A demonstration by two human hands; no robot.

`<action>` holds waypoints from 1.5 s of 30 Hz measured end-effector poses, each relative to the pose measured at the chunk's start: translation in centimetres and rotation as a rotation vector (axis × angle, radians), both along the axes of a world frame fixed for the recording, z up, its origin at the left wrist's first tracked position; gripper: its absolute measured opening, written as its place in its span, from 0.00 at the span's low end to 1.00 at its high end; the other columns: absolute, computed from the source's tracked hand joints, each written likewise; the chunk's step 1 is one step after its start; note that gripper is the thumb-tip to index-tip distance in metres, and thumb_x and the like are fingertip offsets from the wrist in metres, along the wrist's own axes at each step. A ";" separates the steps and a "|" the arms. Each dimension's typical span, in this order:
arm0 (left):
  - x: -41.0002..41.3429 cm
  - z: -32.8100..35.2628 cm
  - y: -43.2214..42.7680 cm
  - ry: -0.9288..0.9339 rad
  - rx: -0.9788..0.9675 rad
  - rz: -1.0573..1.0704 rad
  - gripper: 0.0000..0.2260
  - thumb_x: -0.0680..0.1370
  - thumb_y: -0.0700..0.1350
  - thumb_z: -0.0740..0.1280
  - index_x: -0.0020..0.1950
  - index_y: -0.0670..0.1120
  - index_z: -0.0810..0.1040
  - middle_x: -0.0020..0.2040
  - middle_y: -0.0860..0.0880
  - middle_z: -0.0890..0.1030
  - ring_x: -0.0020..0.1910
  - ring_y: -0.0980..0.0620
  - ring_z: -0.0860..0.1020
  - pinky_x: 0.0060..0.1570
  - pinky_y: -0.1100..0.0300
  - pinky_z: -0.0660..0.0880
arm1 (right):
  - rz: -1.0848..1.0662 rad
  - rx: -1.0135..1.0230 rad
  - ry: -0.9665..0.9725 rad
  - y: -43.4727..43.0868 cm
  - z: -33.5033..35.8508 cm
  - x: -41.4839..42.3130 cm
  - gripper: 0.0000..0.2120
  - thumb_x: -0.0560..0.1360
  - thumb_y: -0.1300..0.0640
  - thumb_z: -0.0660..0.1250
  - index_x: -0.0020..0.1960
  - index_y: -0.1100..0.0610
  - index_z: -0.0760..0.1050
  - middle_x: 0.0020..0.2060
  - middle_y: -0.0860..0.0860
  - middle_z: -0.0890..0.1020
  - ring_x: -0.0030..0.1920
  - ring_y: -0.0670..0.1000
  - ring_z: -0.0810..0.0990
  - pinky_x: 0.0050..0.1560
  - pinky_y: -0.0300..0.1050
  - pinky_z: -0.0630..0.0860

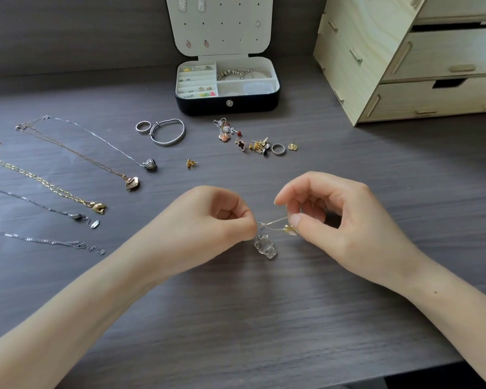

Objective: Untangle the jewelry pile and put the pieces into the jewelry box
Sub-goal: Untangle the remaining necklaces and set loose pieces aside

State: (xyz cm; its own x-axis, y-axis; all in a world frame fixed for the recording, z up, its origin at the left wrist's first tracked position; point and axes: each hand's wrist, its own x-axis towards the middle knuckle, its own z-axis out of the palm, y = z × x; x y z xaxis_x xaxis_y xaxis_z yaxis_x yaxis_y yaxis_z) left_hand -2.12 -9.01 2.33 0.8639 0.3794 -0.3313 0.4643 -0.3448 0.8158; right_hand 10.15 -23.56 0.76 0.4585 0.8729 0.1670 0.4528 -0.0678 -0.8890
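Silver chain [272,222] with clear bear-shaped pendant [265,246], pinched taut between both hands.

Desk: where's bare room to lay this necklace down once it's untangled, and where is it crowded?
Bare desk for the held necklace lies right of the right hand, in front of the wooden drawer unit, and near the front edge between the forearms. Crowded: the necklaces left of the left hand, and the strip before the jewelry box with bangle and earring pile.

The dark grey wood-grain tabletop [250,318] is viewed closely from a single head-worn camera, aimed forward and down. The open black white-lined jewelry box [227,106] is framed farthest, top centre.
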 end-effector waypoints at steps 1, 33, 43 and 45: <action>0.0 0.0 0.0 -0.004 -0.009 -0.002 0.08 0.63 0.51 0.64 0.38 0.51 0.78 0.31 0.52 0.76 0.33 0.54 0.70 0.40 0.59 0.67 | -0.005 0.005 -0.007 0.0 -0.1 0.0 0.09 0.68 0.62 0.64 0.44 0.50 0.77 0.35 0.44 0.77 0.33 0.48 0.71 0.36 0.48 0.71; 0.0 0.6 0.5 -0.020 -0.208 -0.040 0.05 0.63 0.50 0.69 0.36 0.51 0.82 0.32 0.50 0.80 0.32 0.56 0.72 0.34 0.67 0.66 | -0.110 -0.004 -0.586 1.1 -1.7 -1.2 0.12 0.69 0.43 0.66 0.33 0.50 0.78 0.32 0.43 0.77 0.35 0.44 0.68 0.33 0.40 0.65; -0.1 0.5 0.4 -0.007 -0.150 -0.029 0.05 0.63 0.50 0.68 0.35 0.51 0.81 0.28 0.55 0.78 0.29 0.57 0.71 0.28 0.71 0.65 | -0.134 -0.024 -0.555 1.1 -1.7 -1.3 0.08 0.68 0.51 0.66 0.32 0.51 0.74 0.32 0.42 0.76 0.34 0.43 0.66 0.35 0.35 0.61; -0.1 0.3 0.4 0.000 -0.105 -0.023 0.06 0.63 0.50 0.67 0.36 0.52 0.81 0.28 0.55 0.77 0.28 0.57 0.71 0.30 0.69 0.66 | -0.130 -0.018 -0.503 0.9 -1.4 -1.2 0.07 0.67 0.50 0.64 0.32 0.50 0.71 0.32 0.41 0.75 0.34 0.44 0.66 0.36 0.34 0.62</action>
State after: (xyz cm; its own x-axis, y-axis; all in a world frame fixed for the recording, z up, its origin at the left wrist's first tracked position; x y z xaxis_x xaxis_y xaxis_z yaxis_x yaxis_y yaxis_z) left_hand -2.23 -8.62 2.65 0.8720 0.3226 -0.3682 0.4573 -0.2681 0.8479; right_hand 8.96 -22.68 -0.64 0.4298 0.8191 0.3799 0.8108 -0.1650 -0.5616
